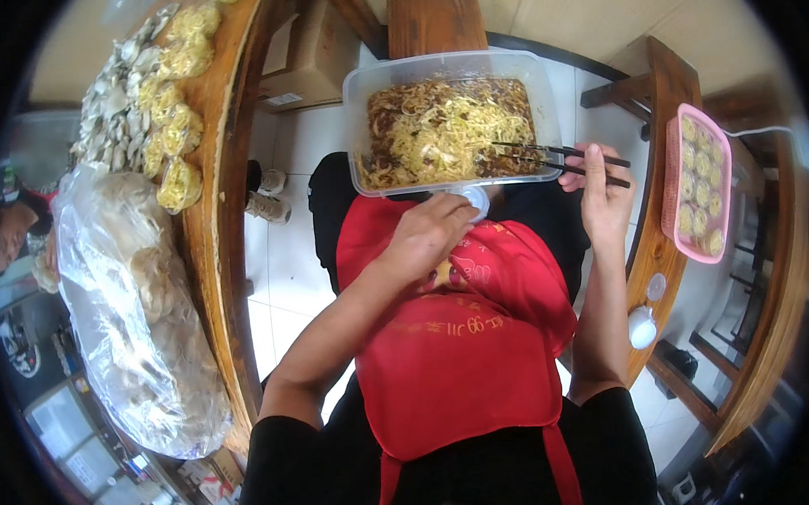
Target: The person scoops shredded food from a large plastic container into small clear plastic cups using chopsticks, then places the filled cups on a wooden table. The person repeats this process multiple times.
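My right hand [599,183] grips black chopsticks [563,159], whose tips reach into a large clear plastic tub [452,65]. Pale shredded food [433,133] lies heaped in the tub over a dark brown, saucy mixture [388,111]. Just below the tub's near rim, my left hand [430,231] holds a small clear plastic cup [475,200]; the fingers hide part of it, and its contents cannot be made out. The tub rests in front of me near my lap, above a red apron [450,359].
On the left wooden table [237,212] are filled bags [179,184], grey mushrooms [110,96] and a big plastic bag [136,318]. A pink basket [730,184] with several filled cups stands right, near a lid [656,287] and stacked white cups [642,327]. Another person's arm [14,232] shows far left.
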`<control>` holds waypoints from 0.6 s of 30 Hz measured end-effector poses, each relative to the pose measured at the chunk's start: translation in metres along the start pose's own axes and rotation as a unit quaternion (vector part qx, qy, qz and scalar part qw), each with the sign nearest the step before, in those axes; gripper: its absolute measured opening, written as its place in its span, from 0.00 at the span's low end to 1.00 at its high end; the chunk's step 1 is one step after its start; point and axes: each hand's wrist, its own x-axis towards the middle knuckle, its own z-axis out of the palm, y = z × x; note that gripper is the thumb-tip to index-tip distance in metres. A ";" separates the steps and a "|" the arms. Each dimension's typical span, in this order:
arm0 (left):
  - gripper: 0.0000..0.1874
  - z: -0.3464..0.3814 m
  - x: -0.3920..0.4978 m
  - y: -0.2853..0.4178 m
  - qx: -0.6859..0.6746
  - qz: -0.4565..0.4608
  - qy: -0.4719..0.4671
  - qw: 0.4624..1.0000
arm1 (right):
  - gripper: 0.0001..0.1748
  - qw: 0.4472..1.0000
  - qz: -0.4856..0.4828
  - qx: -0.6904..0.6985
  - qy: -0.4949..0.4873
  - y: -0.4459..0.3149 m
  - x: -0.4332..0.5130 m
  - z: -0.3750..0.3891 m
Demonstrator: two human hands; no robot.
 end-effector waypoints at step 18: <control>0.21 0.029 0.020 -0.009 0.271 0.155 -0.174 0.934 | 0.19 0.999 0.011 -0.033 0.026 0.000 -0.010 -0.014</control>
